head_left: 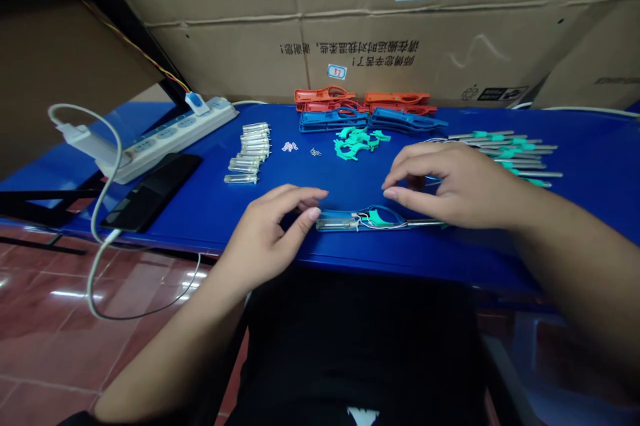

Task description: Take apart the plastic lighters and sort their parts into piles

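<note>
Large brown corrugated cardboard cartons (pixel 350 26) are standing behind a long blue table (pixel 595 153), and a glossy red tile floor (pixel 55 326) is seen below its near edge. On the left part of the table, a white power strip (pixel 170 139) is placed, with a white charger cable (pixel 95 213) connected to it and hanging down over the table edge. A black smartphone (pixel 150 189) is lying just beside the strip.

Along the far side of the table, flat orange plastic pieces (pixel 360 101) are laid in front of the cartons, and flat blue plastic pieces (pixel 345 119) are laid nearer, in two groups. Thin metal rods with green collars (pixel 505 153) are arranged in a row on the right. Clear plastic tubes (pixel 249 153) are stacked on the left, and bright green plastic pieces (pixel 356 143) are heaped at the middle. Tiny white parts (pixel 289 147) and tiny metal parts (pixel 315 153) are lying between them.

A long assembled unit of clear tube, blue plastic, green plastic, thin wires and metal rod (pixel 370 218) is lying near the table's front edge, between both hands. No object is gripped: the fingers of the left hand (pixel 265 236) are open and lightly curved, just beside the unit's clear end, and the fingers of the right hand (pixel 450 186) are open too, above its middle.
</note>
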Demonstrator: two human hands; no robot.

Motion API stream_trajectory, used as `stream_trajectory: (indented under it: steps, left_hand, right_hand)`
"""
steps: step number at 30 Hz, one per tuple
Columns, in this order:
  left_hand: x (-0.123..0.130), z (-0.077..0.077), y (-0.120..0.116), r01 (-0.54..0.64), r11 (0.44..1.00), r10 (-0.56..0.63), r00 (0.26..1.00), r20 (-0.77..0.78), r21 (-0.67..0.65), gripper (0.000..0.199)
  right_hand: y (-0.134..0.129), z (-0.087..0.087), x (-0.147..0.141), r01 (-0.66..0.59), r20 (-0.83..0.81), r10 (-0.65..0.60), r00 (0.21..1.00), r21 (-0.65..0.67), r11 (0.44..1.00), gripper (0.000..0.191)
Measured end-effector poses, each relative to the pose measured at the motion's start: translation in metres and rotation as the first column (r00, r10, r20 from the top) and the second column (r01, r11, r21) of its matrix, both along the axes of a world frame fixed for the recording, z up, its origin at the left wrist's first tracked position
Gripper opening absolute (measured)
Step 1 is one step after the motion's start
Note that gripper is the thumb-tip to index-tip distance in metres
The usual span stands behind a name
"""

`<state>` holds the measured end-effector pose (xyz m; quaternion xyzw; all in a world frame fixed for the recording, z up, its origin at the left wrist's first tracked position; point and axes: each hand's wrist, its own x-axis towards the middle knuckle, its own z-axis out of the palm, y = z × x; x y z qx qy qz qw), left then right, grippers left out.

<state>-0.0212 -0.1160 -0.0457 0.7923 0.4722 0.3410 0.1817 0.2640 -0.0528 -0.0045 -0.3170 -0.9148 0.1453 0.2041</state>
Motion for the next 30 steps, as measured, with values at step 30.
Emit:
stream_trajectory:
  steps: [30]
  left_hand:
    - [-0.006,0.002,0.006,0.202,0.978,-0.208,0.969,-0.13,-0.061,0.046]
  right_hand:
    - [-0.018,-0.032,-0.051,-0.315,0.141,0.297,0.944,0.127,0.94,0.036]
